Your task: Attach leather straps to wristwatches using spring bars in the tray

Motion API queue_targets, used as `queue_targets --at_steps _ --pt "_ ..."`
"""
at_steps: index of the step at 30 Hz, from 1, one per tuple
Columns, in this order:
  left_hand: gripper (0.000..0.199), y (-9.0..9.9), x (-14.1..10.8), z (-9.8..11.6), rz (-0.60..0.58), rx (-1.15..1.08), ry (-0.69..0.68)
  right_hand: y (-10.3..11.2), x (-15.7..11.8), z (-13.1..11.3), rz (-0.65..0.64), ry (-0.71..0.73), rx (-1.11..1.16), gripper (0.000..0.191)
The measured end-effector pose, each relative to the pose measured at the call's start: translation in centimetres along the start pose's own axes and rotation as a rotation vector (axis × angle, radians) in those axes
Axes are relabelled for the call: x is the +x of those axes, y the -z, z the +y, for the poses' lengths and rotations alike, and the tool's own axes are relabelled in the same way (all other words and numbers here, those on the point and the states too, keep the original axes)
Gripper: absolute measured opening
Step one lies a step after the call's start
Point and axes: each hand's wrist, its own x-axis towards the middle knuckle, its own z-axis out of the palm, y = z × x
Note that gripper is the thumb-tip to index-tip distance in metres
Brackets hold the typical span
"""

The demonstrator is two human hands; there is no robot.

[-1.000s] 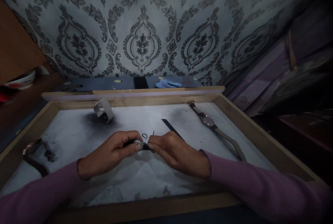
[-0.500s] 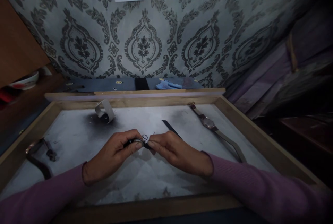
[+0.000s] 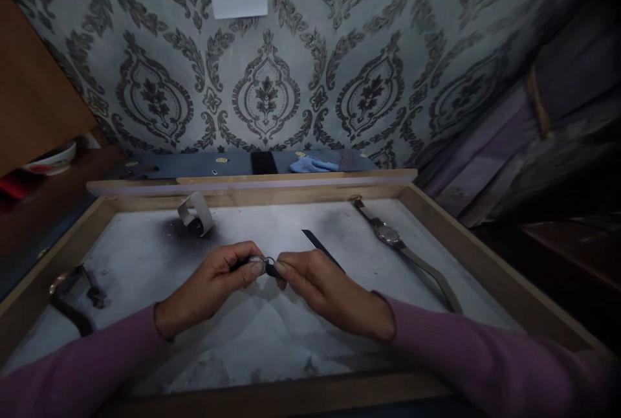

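Note:
My left hand (image 3: 213,285) pinches a small dark object with a rounded, shiny edge, perhaps a watch (image 3: 262,261), at the middle of the tray. My right hand (image 3: 330,288) has its fingers closed on a short black piece (image 3: 272,270) joined to that object's right side. A thin dark loop shows between the fingertips. Both hands hang over the white tray floor, and the fingers hide most of what they hold. Behind my right hand lies a flat black strip (image 3: 320,248) with a pointed end.
The wooden-rimmed tray (image 3: 301,195) also holds a watch (image 3: 388,234) with a long strap at right, a white curled band (image 3: 198,211) at back left and a brown-strapped watch (image 3: 65,295) at left. Beyond the rim lie a blue cloth (image 3: 313,164) and a black rectangle (image 3: 263,162).
The whole view has shifted slightly, with the tray lower in it. The thin loop now sits lower, closer against the held object. Both hands keep their grip.

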Motion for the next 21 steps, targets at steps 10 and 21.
queue_targets --at_steps 10,21 --pt "0.027 0.24 0.07 -0.59 -0.009 -0.127 0.012 -0.24 -0.44 -0.49 0.095 0.022 -0.075 0.037" --pt "0.027 0.11 0.12 0.08 -0.018 -0.125 0.009 -0.13 -0.24 -0.61 0.083 0.019 -0.026 0.038"
